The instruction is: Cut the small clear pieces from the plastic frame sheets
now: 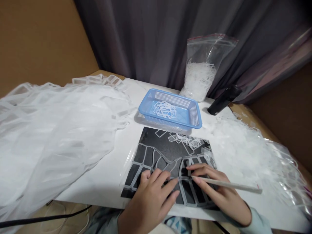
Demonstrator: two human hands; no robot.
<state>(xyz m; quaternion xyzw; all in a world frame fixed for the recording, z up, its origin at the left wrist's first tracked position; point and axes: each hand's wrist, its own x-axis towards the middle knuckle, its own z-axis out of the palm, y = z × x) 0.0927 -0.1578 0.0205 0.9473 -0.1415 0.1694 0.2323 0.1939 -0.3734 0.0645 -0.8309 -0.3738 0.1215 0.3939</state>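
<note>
On the table lies a dark rectangular mat (158, 144) bearing a translucent sheet (137, 178) of rounded rectangular cut-out frames. My left hand (154, 196) rests palm down on the sheet with its fingers spread, pressing near the middle. My right hand (219, 185) pinches a thin pale stick-like tool (234, 185), which has a small red mark near its outer end. The tool's tip is close to a frame right of the sheet's middle; the exact contact is hidden by my fingers. Loose small white frames (188, 140) lie at the mat's far right.
A blue basket (170, 123) behind the mat contains white frames. Heaped translucent sheets (80, 130) cover the left side. Pale plastic scraps (253, 156) pile up on the right. A zip bag (200, 78) of white frames and a tilted black cylinder (224, 100) stand at the back.
</note>
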